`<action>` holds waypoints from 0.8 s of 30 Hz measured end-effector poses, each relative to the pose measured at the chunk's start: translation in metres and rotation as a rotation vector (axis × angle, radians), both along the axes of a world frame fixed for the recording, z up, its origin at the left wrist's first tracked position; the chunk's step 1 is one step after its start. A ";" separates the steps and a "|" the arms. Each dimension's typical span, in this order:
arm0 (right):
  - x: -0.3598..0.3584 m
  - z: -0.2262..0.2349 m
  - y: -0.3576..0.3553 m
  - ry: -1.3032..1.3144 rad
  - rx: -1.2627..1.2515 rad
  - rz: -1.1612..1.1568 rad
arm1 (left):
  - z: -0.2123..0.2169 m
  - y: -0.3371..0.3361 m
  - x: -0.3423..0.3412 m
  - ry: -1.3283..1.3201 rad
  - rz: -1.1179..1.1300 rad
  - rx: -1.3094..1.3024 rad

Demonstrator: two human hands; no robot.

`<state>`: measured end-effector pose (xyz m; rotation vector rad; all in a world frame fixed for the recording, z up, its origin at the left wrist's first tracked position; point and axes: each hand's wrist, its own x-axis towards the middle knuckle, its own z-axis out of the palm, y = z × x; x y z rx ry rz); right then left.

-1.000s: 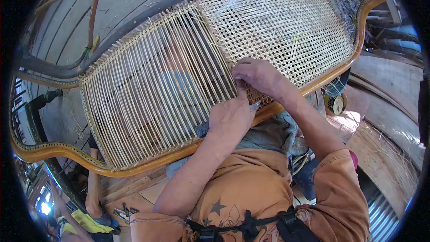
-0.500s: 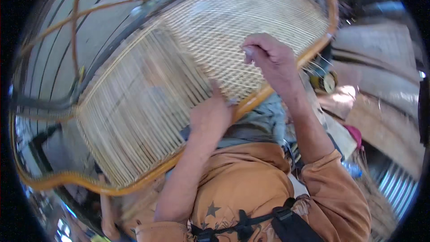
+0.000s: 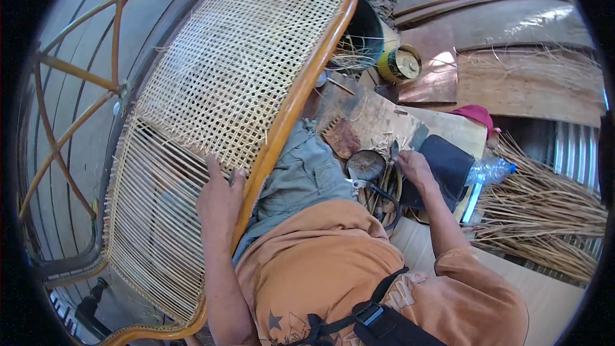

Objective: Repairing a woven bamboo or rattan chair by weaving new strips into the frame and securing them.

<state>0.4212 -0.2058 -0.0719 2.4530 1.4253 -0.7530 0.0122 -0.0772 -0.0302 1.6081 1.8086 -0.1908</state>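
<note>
Across my lap lies a chair back with a curved, varnished rattan frame [image 3: 306,93]. Its far part is filled with open-mesh woven cane [image 3: 237,45], while the near-left part carries only parallel cane strands [image 3: 157,205]. My left hand [image 3: 219,208] rests on the edge where mesh and strands meet, its fingers stretched out and apart. Off to the right, above a cluttered work board, my right hand [image 3: 416,168] is closed on a small metal tool [image 3: 394,148] with a narrow, dark end. Its exact kind does not show.
On the wooden board [image 3: 378,112] lie a jagged reddish-brown piece [image 3: 341,138], a round dark dish [image 3: 366,164] and a black pouch [image 3: 445,166]. A plastic bottle [image 3: 490,172], rattan strips [image 3: 538,218], a yellow can [image 3: 400,64] and a dark bucket [image 3: 366,25] surround it.
My right hand has left the woven cane and moved right to the board, where it now holds the small tool. My left hand stays at the weave's edge; the view has swung right.
</note>
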 end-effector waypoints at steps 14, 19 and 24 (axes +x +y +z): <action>0.064 -0.047 0.010 0.008 0.232 -0.363 | 0.001 0.001 0.003 -0.012 -0.013 0.042; 0.064 -0.064 0.016 0.005 0.175 -0.341 | 0.004 0.002 0.001 0.031 0.007 -0.025; 0.032 -0.008 0.041 0.157 0.300 -0.611 | -0.011 -0.001 -0.007 -0.026 0.001 -0.026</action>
